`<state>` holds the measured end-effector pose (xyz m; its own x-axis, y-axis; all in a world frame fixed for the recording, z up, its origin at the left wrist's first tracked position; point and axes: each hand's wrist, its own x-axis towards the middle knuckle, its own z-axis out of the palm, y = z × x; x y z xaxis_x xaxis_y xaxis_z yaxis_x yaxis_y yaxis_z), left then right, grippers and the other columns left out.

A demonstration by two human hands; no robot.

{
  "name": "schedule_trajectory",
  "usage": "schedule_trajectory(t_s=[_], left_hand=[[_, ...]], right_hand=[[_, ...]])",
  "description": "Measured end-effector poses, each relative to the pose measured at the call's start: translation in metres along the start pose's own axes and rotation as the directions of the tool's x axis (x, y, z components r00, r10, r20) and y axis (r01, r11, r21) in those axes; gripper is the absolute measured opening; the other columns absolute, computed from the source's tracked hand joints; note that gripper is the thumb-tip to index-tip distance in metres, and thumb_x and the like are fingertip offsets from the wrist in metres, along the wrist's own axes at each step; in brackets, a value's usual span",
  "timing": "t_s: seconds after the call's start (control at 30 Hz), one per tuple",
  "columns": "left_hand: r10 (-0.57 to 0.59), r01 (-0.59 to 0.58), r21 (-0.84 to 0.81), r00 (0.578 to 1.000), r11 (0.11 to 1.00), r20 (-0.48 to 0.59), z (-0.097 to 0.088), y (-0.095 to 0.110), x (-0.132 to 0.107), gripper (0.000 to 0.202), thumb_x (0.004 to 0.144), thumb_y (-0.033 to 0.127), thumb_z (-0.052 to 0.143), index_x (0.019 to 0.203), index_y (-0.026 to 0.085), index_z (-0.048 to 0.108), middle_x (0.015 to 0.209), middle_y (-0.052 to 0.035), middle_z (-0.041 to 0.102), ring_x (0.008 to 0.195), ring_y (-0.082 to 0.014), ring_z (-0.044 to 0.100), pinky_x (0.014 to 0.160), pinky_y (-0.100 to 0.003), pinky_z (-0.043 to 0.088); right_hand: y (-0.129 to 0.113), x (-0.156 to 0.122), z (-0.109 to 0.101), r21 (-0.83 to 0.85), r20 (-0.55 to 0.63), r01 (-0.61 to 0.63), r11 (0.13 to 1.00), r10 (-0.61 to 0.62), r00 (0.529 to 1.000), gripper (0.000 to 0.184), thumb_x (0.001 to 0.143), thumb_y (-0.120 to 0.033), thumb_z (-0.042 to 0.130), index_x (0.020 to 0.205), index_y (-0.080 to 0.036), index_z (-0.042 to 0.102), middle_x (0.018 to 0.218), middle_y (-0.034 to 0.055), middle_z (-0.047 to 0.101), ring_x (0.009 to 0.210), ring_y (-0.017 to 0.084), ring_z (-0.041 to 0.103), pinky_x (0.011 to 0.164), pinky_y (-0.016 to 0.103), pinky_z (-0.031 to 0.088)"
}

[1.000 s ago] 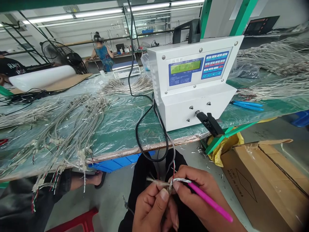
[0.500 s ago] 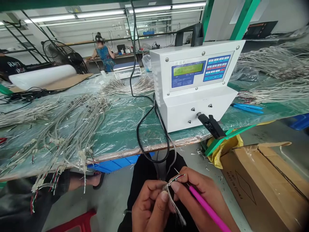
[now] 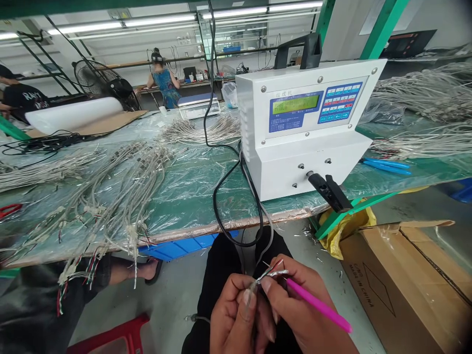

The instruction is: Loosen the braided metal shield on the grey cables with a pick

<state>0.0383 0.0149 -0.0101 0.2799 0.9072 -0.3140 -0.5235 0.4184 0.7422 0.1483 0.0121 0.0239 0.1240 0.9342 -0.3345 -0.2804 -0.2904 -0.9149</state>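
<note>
In front of my lap, both hands are close together over a thin grey cable. My left hand is closed, pinching the cable between thumb and forefinger just below its stripped end. Red, green and white wires fan out to the upper right, with a silvery strand beside them. My right hand is closed, its thumb and forefinger at the strand. A pink-handled pick with a thin metal tip rests in that same hand, slanting down to the right. Part of the cable is hidden by my fingers.
A white machine with keypad and black clamp stands on the film-covered bench. Cable bundles lie left, blue pliers right. A cardboard box stands below right, a red stool below left. Others sit nearby.
The silvery strand, which hung down between my hands, now points up and right beside the coloured wires. My right fingers have shifted onto it. The whole view has shifted slightly.
</note>
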Motion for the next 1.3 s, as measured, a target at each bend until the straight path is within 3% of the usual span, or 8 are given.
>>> schedule_trajectory(t_s=[0.17,0.3,0.43,0.57,0.77,1.03,1.2,1.3], left_hand=[[-0.009,0.01,-0.023,0.997,1.0,0.073,-0.005,-0.004,0.003,0.032,0.091,0.045,0.06,0.078,0.016,0.068,0.038,0.0045,0.048,0.038,-0.0063,0.034,0.045,-0.02,0.03],[-0.07,0.07,0.01,0.99,0.998,0.121,-0.006,-0.002,0.004,0.037,0.092,0.046,0.058,0.076,0.014,0.069,0.037,0.0054,0.041,0.041,-0.0091,0.041,0.05,-0.023,0.037],[-0.05,0.047,0.017,0.984,0.999,0.17,-0.007,0.004,0.004,0.035,0.081,0.049,0.072,0.083,0.014,0.069,0.049,0.0016,0.055,0.043,-0.0048,0.035,0.045,-0.018,0.03],[-0.026,0.021,0.044,0.992,0.999,0.123,-0.007,0.009,0.005,0.029,0.073,0.038,0.083,0.083,0.018,0.064,0.058,-0.0007,0.065,0.041,-0.0038,0.039,0.041,-0.014,0.025],[0.021,-0.023,0.097,1.0,0.995,0.022,-0.004,0.011,0.004,0.024,0.076,0.037,0.081,0.078,0.017,0.07,0.053,0.0003,0.062,0.044,-0.0091,0.05,0.04,-0.017,0.04],[-0.008,0.009,0.11,1.0,0.994,-0.009,-0.008,0.006,0.006,0.031,0.08,0.045,0.075,0.079,0.014,0.072,0.048,0.0059,0.043,0.044,-0.0068,0.036,0.042,-0.017,0.036],[-0.041,0.04,0.023,0.997,0.999,0.067,-0.009,0.006,0.008,0.032,0.084,0.045,0.07,0.074,0.015,0.069,0.05,0.007,0.036,0.046,-0.0079,0.031,0.044,-0.02,0.039],[-0.051,0.052,-0.007,0.991,0.999,0.126,-0.013,0.005,0.01,0.03,0.087,0.044,0.067,0.074,0.017,0.068,0.049,0.009,0.031,0.042,-0.0066,0.024,0.043,-0.02,0.035]], right_hand=[[0.006,-0.001,0.001,0.009,-0.053,-0.021,1.0,0.022,0.998,0.027,0.078,-0.036,0.071,0.069,-0.021,0.05,0.045,-0.0107,0.044,0.038,0.006,0.046,0.039,0.017,0.04],[0.008,-0.002,-0.004,0.048,0.029,-0.033,0.998,0.031,0.999,0.028,0.082,-0.04,0.068,0.07,-0.02,0.052,0.044,-0.0093,0.048,0.038,0.007,0.048,0.04,0.018,0.044],[0.004,-0.004,-0.01,0.025,0.051,0.015,1.0,-0.016,0.999,0.031,0.084,-0.047,0.065,0.073,-0.02,0.054,0.051,-0.0061,0.053,0.046,0.011,0.054,0.048,0.024,0.052],[-0.001,-0.005,-0.013,-0.021,0.036,0.045,0.999,-0.044,0.998,0.032,0.084,-0.046,0.067,0.071,-0.019,0.057,0.056,-0.0037,0.058,0.055,0.009,0.055,0.054,0.02,0.048],[-0.004,-0.007,-0.009,0.041,0.039,0.048,0.998,-0.05,0.998,0.035,0.083,-0.05,0.068,0.067,-0.02,0.056,0.056,-0.0033,0.058,0.052,0.01,0.057,0.053,0.022,0.052],[-0.002,-0.008,-0.003,0.077,-0.02,0.036,0.996,-0.035,0.999,0.035,0.08,-0.05,0.072,0.072,-0.02,0.059,0.055,-0.0018,0.064,0.053,0.013,0.063,0.052,0.023,0.054],[0.006,-0.006,-0.003,0.123,0.034,-0.024,0.992,0.02,0.999,0.036,0.081,-0.051,0.072,0.075,-0.019,0.057,0.056,-0.0014,0.064,0.053,0.015,0.065,0.052,0.026,0.054],[0.011,-0.005,-0.002,0.203,0.071,-0.037,0.979,0.023,0.997,0.035,0.083,-0.049,0.071,0.079,-0.018,0.057,0.057,-0.0035,0.062,0.051,0.014,0.065,0.053,0.026,0.054]])
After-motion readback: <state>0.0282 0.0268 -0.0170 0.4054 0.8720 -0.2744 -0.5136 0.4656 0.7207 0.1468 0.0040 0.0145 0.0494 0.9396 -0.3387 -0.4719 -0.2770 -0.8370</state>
